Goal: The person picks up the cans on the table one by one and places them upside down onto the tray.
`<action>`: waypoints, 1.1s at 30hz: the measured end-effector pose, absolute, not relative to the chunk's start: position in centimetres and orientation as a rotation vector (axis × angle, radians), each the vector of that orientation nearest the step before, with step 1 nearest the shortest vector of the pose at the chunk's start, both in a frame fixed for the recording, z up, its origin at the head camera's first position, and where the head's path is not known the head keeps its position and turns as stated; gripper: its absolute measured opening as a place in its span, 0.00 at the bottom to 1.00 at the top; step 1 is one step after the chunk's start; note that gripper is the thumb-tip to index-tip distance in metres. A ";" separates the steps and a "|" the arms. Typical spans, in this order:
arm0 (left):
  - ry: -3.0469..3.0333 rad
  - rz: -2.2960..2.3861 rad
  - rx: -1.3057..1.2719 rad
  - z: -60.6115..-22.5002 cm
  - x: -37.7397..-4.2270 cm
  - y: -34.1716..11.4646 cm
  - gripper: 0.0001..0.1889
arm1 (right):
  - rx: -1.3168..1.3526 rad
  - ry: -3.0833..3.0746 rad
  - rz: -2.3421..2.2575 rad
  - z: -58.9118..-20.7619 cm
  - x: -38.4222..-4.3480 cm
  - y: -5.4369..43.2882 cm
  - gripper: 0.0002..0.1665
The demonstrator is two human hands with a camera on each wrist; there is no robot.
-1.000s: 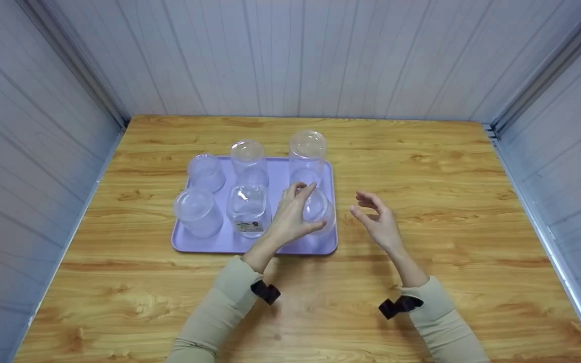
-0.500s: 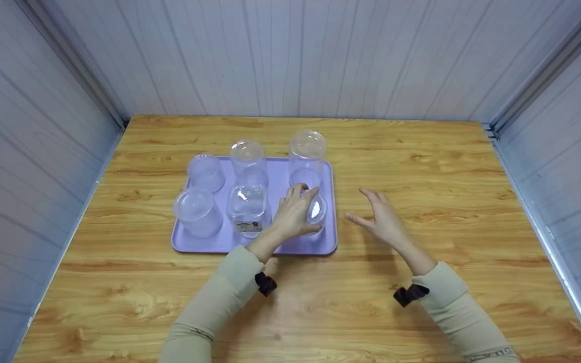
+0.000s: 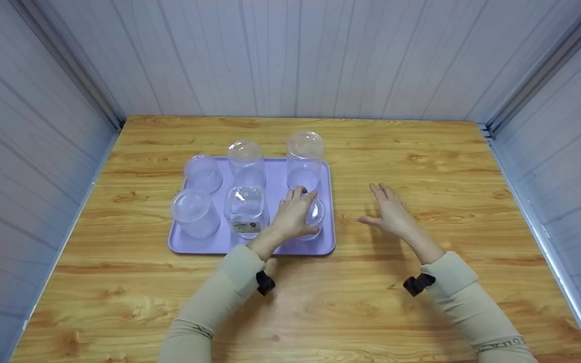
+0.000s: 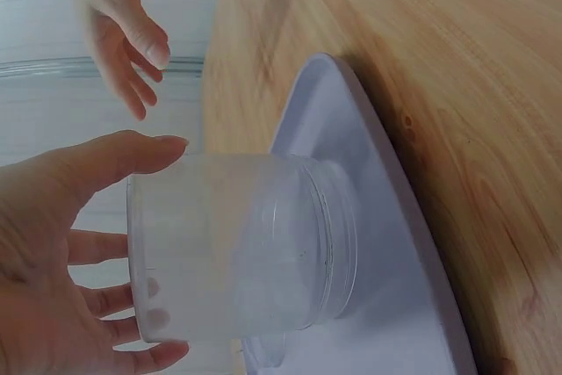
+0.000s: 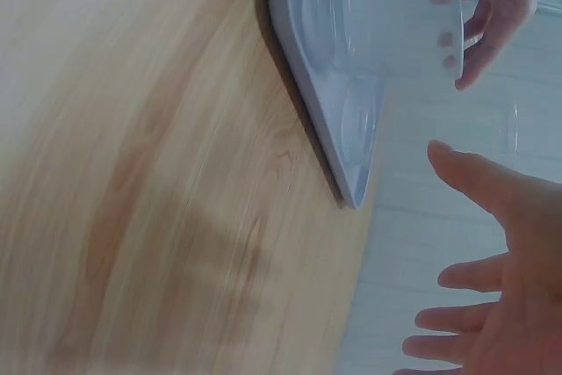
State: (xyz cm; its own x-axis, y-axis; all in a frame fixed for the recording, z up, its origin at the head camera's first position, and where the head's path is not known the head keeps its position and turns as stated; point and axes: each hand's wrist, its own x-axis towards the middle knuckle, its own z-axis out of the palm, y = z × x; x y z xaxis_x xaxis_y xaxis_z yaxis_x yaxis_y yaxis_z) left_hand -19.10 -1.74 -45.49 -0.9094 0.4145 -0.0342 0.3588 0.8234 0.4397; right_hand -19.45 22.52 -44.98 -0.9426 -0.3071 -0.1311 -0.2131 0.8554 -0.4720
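Observation:
My left hand (image 3: 290,217) holds a clear round plastic jar (image 3: 314,214) at the front right corner of a purple tray (image 3: 205,246). In the left wrist view the jar (image 4: 219,252) stands with its ringed end down on the tray. The thumb lies along one side of its upper edge, with fingertips on the far side. Right of the tray, my right hand (image 3: 394,214) hovers over the table, fingers spread and holding nothing. The right wrist view also shows this hand (image 5: 518,278) apart from the jar.
Also on the tray are a square jar with a label (image 3: 246,204), a front left cup-shaped jar (image 3: 195,217), a low back left one (image 3: 203,174) and two taller ones, middle (image 3: 245,156) and right (image 3: 304,151). Pale panel walls (image 3: 290,60) enclose the wooden table (image 3: 421,166).
The jar in my left hand has come down and settled at the tray's front right corner. My right hand has moved away to the right, its fingers spreading wider.

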 end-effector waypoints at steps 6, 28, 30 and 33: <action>2.862 0.643 0.606 -45.8 -19.3 -1.6 0.46 | -0.372 2.840 -0.631 -45.0 -19.8 23.0 0.52; 2.876 0.558 0.598 -44.2 -19.5 -3.2 0.39 | -0.272 2.827 -0.503 -43.8 -23.2 25.4 0.62; 2.894 0.531 0.599 -43.9 -19.5 -3.5 0.40 | -0.267 2.835 -0.504 -43.7 -23.4 25.7 0.61; 2.932 0.470 0.589 -43.4 -19.6 -4.1 0.40 | -0.259 2.843 -0.510 -43.5 -23.7 26.1 0.59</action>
State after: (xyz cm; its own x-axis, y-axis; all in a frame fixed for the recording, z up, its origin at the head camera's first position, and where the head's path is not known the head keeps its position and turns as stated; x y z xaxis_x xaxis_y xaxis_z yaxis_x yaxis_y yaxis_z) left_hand -19.60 -4.13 -43.40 -0.9180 0.3935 -0.0505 0.3579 0.8764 0.3223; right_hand -23.66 26.06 -43.48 -0.9553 -0.2147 -0.2033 -0.1306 0.9232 -0.3614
